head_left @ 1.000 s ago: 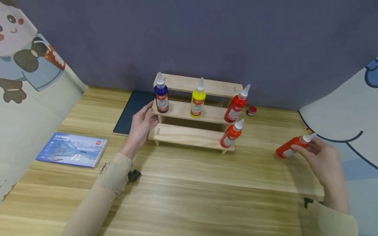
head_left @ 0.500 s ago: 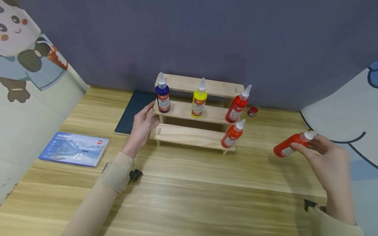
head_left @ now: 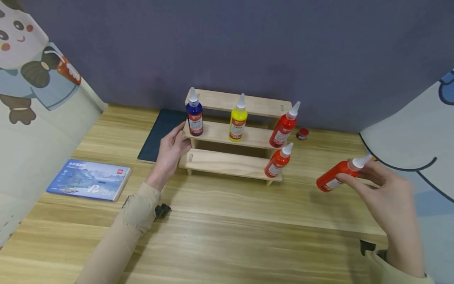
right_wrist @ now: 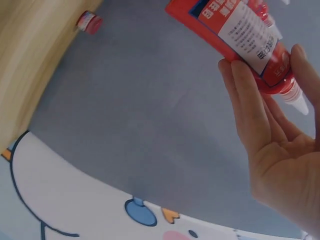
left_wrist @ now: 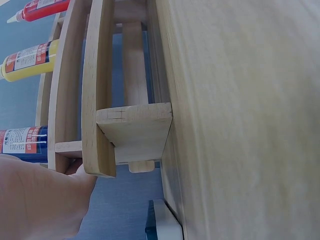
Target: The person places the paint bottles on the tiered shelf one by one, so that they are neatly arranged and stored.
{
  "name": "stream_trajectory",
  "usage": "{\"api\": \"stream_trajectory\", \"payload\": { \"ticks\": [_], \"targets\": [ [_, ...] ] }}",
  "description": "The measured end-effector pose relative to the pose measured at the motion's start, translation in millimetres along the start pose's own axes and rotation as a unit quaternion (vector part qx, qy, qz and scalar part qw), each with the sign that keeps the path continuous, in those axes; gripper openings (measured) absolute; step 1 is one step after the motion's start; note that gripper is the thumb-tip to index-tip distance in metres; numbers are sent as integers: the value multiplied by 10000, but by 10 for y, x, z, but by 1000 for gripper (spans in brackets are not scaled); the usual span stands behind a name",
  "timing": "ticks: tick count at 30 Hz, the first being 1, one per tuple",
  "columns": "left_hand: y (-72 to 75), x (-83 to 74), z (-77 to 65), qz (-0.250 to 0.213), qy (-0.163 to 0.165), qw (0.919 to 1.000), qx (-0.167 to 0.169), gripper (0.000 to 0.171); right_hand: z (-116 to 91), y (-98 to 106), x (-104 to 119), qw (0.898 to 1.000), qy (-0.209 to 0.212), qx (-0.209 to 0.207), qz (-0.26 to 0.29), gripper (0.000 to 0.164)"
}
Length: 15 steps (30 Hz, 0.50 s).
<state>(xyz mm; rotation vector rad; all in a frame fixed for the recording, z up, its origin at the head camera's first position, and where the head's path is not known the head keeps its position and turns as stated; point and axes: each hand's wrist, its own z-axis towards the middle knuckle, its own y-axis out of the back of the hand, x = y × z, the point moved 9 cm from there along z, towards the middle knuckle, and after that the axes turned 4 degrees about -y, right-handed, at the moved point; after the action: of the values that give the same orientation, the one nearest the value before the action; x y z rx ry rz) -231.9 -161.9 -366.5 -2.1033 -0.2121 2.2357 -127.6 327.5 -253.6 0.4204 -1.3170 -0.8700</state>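
Observation:
A three-step wooden rack (head_left: 227,163) stands at the back of the table. My left hand (head_left: 171,152) grips its left end at the middle step; the left wrist view shows the thumb tucked behind the shelf end, with some fingers hidden. On the middle step stand a dark blue paint bottle (head_left: 195,118), a yellow paint bottle (head_left: 237,124) and a red paint bottle (head_left: 282,132). An orange-red paint bottle (head_left: 277,163) is at the lowest step's right end. My right hand (head_left: 386,197) pinches another red paint bottle (head_left: 335,176) near its neck, tilted and raised right of the rack.
A small red-lidded jar (head_left: 302,134) sits behind the rack's right end. Left of the rack lies a dark flat pad (head_left: 156,138), and nearer me a blue box (head_left: 90,179) with a landscape picture. A grey-blue backdrop (head_left: 227,47) rises behind the table.
My right hand has carried the tilted red paint bottle a little leftward, towards the rack. My left hand keeps its grip on the rack, which has not visibly moved.

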Motion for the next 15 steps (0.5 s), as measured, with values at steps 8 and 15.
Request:
{"api": "stream_trajectory", "payload": {
  "ticks": [8,15],
  "targets": [
    [3,20,9,-51,3,10000,11,53,-47,-73,225,9992,347,160,100,49],
    [11,23,11,-50,19,10000,-28,53,-117,-138,470,9946,895,201,477,45]
  ]
}}
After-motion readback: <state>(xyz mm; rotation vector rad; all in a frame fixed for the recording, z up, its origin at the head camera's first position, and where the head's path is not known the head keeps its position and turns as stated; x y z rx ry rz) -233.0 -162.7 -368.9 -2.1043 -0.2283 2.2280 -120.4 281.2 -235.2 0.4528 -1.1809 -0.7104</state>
